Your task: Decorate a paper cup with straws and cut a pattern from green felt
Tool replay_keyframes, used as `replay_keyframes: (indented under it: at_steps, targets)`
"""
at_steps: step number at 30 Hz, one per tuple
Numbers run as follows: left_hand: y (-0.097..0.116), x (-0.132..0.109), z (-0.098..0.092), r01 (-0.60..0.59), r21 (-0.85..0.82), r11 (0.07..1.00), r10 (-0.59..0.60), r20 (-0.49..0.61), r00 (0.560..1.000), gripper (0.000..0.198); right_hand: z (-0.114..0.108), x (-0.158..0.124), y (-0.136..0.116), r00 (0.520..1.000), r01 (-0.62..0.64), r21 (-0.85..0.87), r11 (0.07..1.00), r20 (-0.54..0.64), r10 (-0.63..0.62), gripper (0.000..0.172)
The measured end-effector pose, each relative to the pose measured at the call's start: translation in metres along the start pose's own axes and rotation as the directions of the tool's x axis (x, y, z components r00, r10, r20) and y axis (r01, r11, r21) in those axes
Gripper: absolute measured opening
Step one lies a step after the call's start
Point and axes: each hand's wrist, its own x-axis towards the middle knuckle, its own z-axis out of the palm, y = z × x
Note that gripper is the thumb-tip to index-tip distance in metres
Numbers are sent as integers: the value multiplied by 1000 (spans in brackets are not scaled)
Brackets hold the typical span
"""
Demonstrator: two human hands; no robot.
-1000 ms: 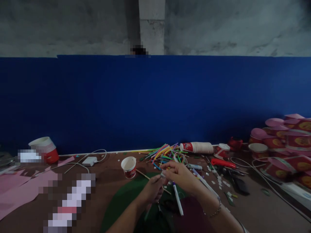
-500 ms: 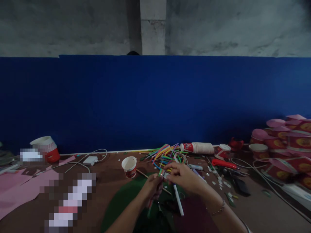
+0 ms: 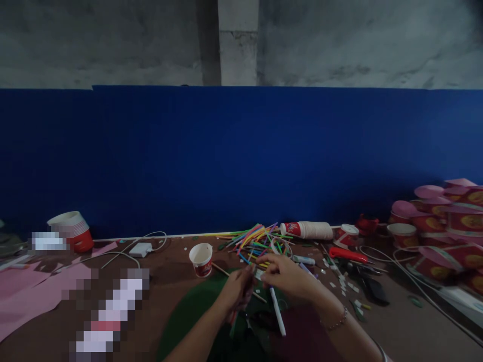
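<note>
Pale scrap [image 3: 258, 274] between left fingers [image 3: 246, 271] and right fingers [image 3: 270, 258], left curled closed, right slightly parted

You can read no words, numbers or signs here: the pale lettering on the stacked cups' red side [image 3: 292, 230] and the upright cup [image 3: 201, 260] is too small and blurred.

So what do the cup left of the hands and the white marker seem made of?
Cup: probably paper, smooth, from its thin pale wall and printed red outside; any coating is unclear. White marker: likely plastic, smooth, judging by its even barrel.
</note>
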Motion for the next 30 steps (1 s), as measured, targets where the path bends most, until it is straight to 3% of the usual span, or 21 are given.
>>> replay_keyframes:
  at_steps: [5,9,15,18,22,26,30]
  targets:
    - [-10,5,-3,-99,-60,993,98,-8,995,51,2,6,18,996,54,-35,998,69,-52,40]
    - [-14,7,-6,-110,-94,989,114,34,993,49,1,6,20,988,121,-78,990,109,-113,39]
    - [-3,-6,-2,-30,-61,998,38,136,990,51,2,11,28,994,108,-170,979,9,-108,47]
    - [0,-13,1,15,34,999,-22,212,977,52,7,17,36,997,68,-37,997,26,-67,55]
    - [-1,-17,1,50,138,989,-90,298,950,53,14,24,40,997,-1,285,959,79,-23,57]
    - [-1,-16,0,51,200,978,-105,269,958,53,17,25,32,989,-74,531,844,148,-6,55]
    - [-3,-15,3,29,223,974,-87,255,963,52,16,22,20,993,-87,619,781,114,19,45]
